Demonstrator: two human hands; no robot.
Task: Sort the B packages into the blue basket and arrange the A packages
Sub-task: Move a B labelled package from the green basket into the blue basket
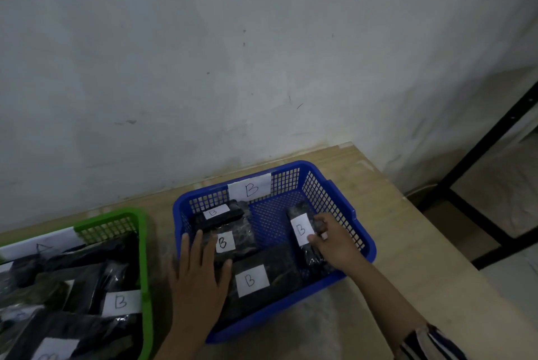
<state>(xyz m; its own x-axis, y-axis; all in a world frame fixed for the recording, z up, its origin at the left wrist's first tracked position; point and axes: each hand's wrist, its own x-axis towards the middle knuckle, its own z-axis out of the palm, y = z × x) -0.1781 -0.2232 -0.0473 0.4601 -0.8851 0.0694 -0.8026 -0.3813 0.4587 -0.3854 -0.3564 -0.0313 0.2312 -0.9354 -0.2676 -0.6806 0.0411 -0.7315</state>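
A blue basket (pixel 334 202) tagged B stands on the table and holds several black packages with white B labels. My right hand (pixel 334 240) grips a narrow B package (pixel 302 228) at the basket's right side. My left hand (pixel 198 275) lies flat with straight fingers over the basket's left rim, touching the B package (pixel 233 240) there. A larger B package (pixel 256 278) lies at the front, and a small one (pixel 218 214) at the back left. The green basket (pixel 145 243) tagged A at the left holds several black packages, one labelled B (pixel 120 301).
The light wooden table (pixel 407 243) ends at its right edge close to the blue basket. A grey wall rises right behind both baskets. A black metal frame (pixel 477 167) stands on the floor to the right.
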